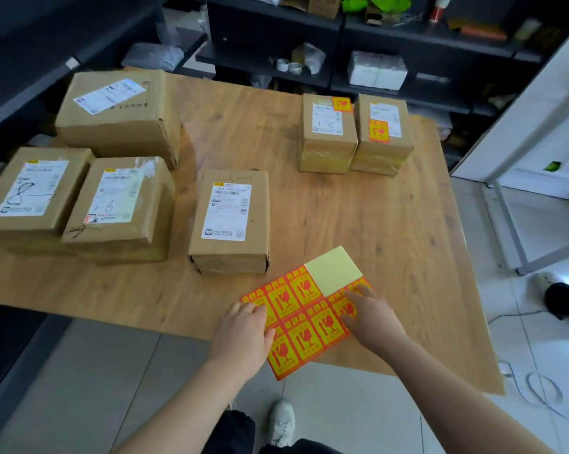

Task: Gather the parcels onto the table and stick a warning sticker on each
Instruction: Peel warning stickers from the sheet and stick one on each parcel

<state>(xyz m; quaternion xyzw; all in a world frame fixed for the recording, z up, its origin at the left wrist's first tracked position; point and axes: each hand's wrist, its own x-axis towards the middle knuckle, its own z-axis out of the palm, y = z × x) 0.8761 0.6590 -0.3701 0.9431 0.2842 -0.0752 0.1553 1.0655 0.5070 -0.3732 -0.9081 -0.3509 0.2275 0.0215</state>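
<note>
Work surface: light wooden table [358,208], with dark metal shelving [391,37] behind it.
Sticker stock: sheet of orange-and-yellow warning stickers [306,326] lying flat at the near table edge, its near corner overhanging the edge. A bare pale-yellow backing patch [334,270] shows at the far corner.
Left hand [240,335]: rests on the sheet's left edge, fingers laid on it and holding it down; nothing is gripped.
Right hand [371,317]: fingertips [350,311] are down on a sticker at the sheet's right side. Whether they pinch it cannot be told.
Stickered items: two small brown cardboard parcels, inner [329,149] and outer [384,152], stand touching side by side at the far right of the table. Each carries an orange warning sticker on top.
Unstickered items: one upright brown cardboard parcel with a white label [230,253] stands mid-table, just beyond the sheet.
Left group: three brown cardboard parcels, a large one at the back [119,126] and two in front, left [31,224] and right [119,237], touching.
Floor: grey tiles, with a white shoe [281,422] below the table edge.
</note>
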